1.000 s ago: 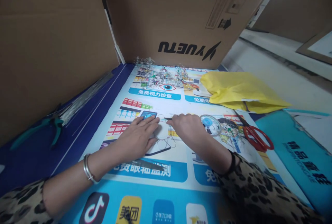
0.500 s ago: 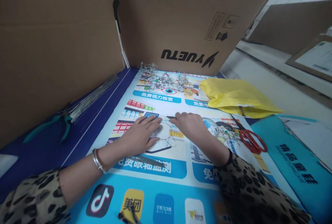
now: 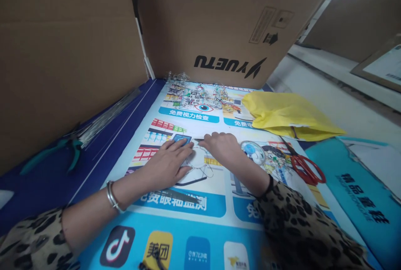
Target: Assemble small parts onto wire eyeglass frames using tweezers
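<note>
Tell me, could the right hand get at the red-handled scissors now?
Probably yes: the red-handled scissors lie with handles uncovered, though the right hand would likely need to put down its slim dark object first.

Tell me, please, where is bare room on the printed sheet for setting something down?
Bare printed sheet shows between the black piece and right sleeve, and between the left hand and wire tangle. Crowded: at the tangle, and on the right around red scissors and yellow bag.

There are two hands (image 3: 169,163) (image 3: 221,150), one dark-tipped tool (image 3: 198,140), one pair of red-handled scissors (image 3: 297,162), one pair of teal-handled pliers (image 3: 75,147), one wire bundle (image 3: 103,119), one yellow bag (image 3: 288,111), one silver bracelet (image 3: 111,197) and one black wristband (image 3: 270,184)
</note>
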Demonstrator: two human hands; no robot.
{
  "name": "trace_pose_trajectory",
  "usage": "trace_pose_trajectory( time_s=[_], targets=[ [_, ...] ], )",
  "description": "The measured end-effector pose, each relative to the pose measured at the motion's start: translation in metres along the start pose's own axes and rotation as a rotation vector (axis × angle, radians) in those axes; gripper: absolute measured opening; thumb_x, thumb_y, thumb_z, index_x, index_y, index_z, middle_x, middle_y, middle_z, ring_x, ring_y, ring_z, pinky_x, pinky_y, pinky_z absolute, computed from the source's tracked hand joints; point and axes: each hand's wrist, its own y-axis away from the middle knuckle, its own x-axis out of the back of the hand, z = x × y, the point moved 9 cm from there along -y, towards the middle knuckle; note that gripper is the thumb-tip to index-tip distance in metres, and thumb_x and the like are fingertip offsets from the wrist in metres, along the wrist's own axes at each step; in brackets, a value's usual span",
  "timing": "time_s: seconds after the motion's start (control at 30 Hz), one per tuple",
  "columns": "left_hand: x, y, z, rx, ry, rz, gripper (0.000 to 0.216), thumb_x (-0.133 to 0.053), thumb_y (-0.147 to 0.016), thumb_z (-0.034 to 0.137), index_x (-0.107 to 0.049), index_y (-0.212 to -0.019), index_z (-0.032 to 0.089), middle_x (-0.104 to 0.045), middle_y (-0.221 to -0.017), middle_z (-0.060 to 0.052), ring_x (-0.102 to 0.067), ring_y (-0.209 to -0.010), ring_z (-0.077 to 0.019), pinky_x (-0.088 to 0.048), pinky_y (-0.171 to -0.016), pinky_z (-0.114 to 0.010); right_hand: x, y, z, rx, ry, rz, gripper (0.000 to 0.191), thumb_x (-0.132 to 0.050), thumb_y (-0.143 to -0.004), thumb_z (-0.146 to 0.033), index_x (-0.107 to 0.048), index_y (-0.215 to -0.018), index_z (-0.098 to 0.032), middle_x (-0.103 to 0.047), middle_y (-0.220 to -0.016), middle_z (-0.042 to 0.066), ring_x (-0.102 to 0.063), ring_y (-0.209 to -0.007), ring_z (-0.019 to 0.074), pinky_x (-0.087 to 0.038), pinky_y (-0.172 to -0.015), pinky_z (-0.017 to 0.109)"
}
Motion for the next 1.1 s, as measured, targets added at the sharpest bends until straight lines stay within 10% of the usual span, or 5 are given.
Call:
trace_pose_trajectory(
  time_s=[0.43, 0.73, 1.1],
  targets=[
    [0.007, -0.001, -0.009, 0.023, 0.089, 0.05, 0.046, -0.045, -0.085, 0.04, -0.042, -0.128, 0.024, -0.041, -0.138, -0.005, -0.03, -0.13, -0.0237, -0.024, -0.103, -0.045, 0.0, 0.006, 0.019, -0.107, -0.043, -0.061, 0.043, -0.03, -0.09, -0.051, -0.055, -0.1, -0.018, -0.064, -0.091, 0.01, -0.061, -0.082, 0.0205, -0.039, -0.064, 0.026],
    [0.04, 0.01, -0.04, 0.175, 0.297, 0.435, 0.018, -0.046, -0.084, 0.025, -0.061, -0.093, 0.021, -0.066, -0.095, -0.004, -0.058, -0.093, -0.018, -0.044, -0.083, -0.035, 0.002, 0.028, 0.023, -0.028, -0.159, -0.22, 0.041, -0.035, -0.087, -0.052, -0.058, -0.099, -0.021, -0.064, -0.096, 0.008, -0.059, -0.086, 0.0195, -0.038, -0.064, 0.025],
    [0.04, 0.021, -0.042, 0.201, 0.219, 0.39, 0.015, -0.048, -0.081, 0.018, -0.061, -0.089, 0.021, -0.065, -0.091, -0.003, -0.058, -0.089, -0.0174, -0.043, -0.081, -0.034, 0.005, 0.034, 0.012, 0.045, -0.045, -0.175, 0.038, -0.038, -0.086, -0.051, -0.062, -0.088, -0.022, -0.064, -0.088, 0.006, -0.061, -0.078, 0.0206, -0.036, -0.056, 0.025]
  ],
)
